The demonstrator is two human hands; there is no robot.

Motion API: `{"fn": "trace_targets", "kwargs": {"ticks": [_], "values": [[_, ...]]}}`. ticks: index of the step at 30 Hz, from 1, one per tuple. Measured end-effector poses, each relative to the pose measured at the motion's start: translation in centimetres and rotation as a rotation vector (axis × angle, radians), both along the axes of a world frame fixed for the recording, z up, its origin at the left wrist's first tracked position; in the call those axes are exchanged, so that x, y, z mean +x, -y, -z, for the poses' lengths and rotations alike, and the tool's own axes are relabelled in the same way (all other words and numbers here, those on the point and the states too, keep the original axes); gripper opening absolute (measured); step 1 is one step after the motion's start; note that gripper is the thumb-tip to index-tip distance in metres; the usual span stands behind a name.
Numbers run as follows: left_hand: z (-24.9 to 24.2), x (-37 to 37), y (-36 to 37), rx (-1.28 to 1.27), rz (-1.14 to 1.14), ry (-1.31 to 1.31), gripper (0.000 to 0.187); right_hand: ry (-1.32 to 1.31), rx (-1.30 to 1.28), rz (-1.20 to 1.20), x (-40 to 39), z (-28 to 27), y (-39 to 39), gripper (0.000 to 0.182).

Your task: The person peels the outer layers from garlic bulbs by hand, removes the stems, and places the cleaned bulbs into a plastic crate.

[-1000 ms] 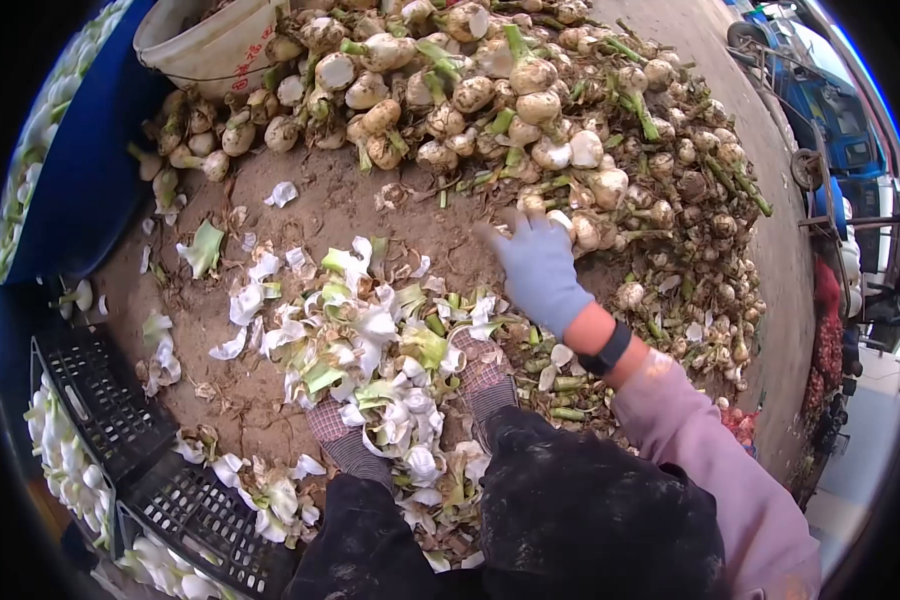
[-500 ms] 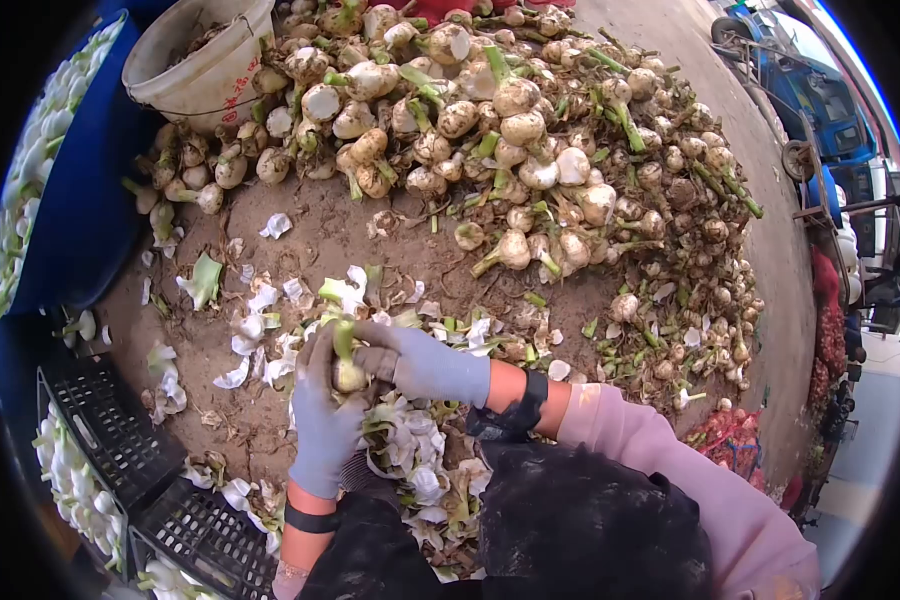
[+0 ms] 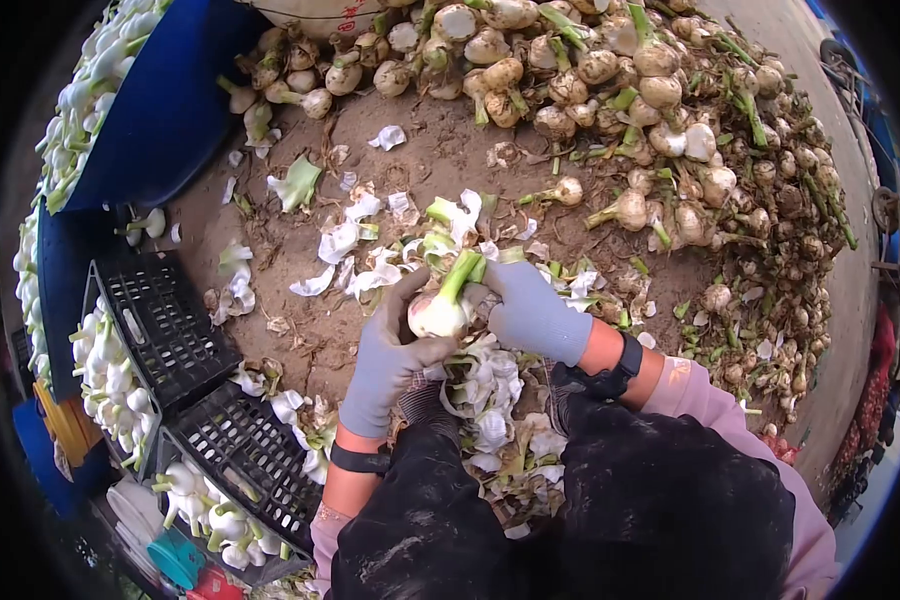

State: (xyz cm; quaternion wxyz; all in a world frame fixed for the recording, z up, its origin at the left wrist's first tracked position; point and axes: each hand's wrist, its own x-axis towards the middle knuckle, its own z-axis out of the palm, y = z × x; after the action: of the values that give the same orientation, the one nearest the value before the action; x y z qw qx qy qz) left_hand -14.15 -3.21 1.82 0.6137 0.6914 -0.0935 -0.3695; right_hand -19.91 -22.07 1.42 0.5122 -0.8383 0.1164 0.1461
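A garlic bulb (image 3: 437,316), whitish with a thick green stem pointing up, is between my two gloved hands. My left hand (image 3: 385,350) wraps round it from the left, with the thumb under it. My right hand (image 3: 535,308) has its fingers closed at the bulb's right side, by the base of the stem. A green strip stands off the stem there; the right fingertips are partly hidden. Below the hands, between my knees, lies a heap of peeled garlic skins (image 3: 490,390). More skins (image 3: 345,240) are scattered on the ground in front.
A large pile of unpeeled garlic (image 3: 660,100) spreads ahead and to the right. At left stand blue tubs (image 3: 160,110) of cleaned garlic and black plastic crates (image 3: 170,325), with more white bulbs (image 3: 110,380) beside them. A white bucket (image 3: 330,15) shows at the top.
My view has swung left, so the pile sits further right. The garlic bulb in my hands now looks whiter and cleaner, and its stem shows more fully.
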Motion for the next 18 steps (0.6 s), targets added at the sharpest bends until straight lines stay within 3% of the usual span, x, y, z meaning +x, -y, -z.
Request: {"fn": "trace_targets", "kwargs": {"ticks": [1, 2, 4, 6, 7, 8, 9, 10, 12, 13, 14, 16, 17, 18], "values": [[-0.5, 0.0, 0.0, -0.194, -0.124, -0.415, 0.071, -0.001, 0.006, -0.001, -0.2, -0.1, 0.2, 0.021], [-0.4, 0.0, -0.3, -0.187, -0.128, -0.415, 0.071, 0.102, -0.141, -0.067, -0.4, -0.1, 0.2, 0.020], [0.3, -0.1, -0.8, -0.632, -0.220, -0.748, 0.069, 0.209, -0.287, -0.137, -0.3, 0.4, -0.1, 0.018], [0.4, -0.2, -0.4, -0.639, -0.198, -0.739, 0.068, 0.469, -0.100, 0.026, -0.3, 1.3, -0.8, 0.019], [0.2, -0.6, 0.2, -0.496, -0.267, -0.644, 0.070, 0.467, -0.099, 0.024, -0.4, 1.3, -1.0, 0.019], [-0.1, -0.7, 0.6, -0.350, -0.330, -0.547, 0.072, 0.290, 0.149, 0.075, -0.3, 0.8, -1.1, 0.021], [0.9, -0.9, 0.3, -0.039, -0.093, -0.023, 0.072, 0.109, 0.393, 0.127, -0.2, 0.6, -1.2, 0.022], [0.9, -1.1, 0.2, -0.038, -0.089, -0.024, 0.072, 0.110, 0.394, 0.131, 0.0, 0.7, -1.3, 0.022], [-0.4, -1.0, 0.5, -0.050, -0.175, -0.228, 0.074, -0.165, 0.349, 0.142, 0.5, 1.4, -1.2, 0.026], [0.1, -0.9, 0.0, -0.083, -0.215, -0.387, 0.070, -0.110, 0.175, 0.099, 0.5, 2.0, -1.3, 0.026], [1.1, -0.8, -0.7, -0.080, -0.219, -0.388, 0.070, -0.112, 0.178, 0.096, 0.3, 1.9, -1.5, 0.026], [2.8, -0.2, -2.0, -0.225, -0.304, -0.230, 0.061, -0.197, 0.615, 0.101, -0.6, 1.0, -1.8, 0.025], [2.6, 0.6, -1.7, 0.009, -0.235, 0.027, 0.055, -0.199, 0.458, 0.058, -0.9, 0.3, -1.9, 0.024], [2.0, 0.8, -1.5, 0.008, -0.241, 0.026, 0.055, -0.200, 0.457, 0.053, -0.8, 0.5, -2.0, 0.024]]}}
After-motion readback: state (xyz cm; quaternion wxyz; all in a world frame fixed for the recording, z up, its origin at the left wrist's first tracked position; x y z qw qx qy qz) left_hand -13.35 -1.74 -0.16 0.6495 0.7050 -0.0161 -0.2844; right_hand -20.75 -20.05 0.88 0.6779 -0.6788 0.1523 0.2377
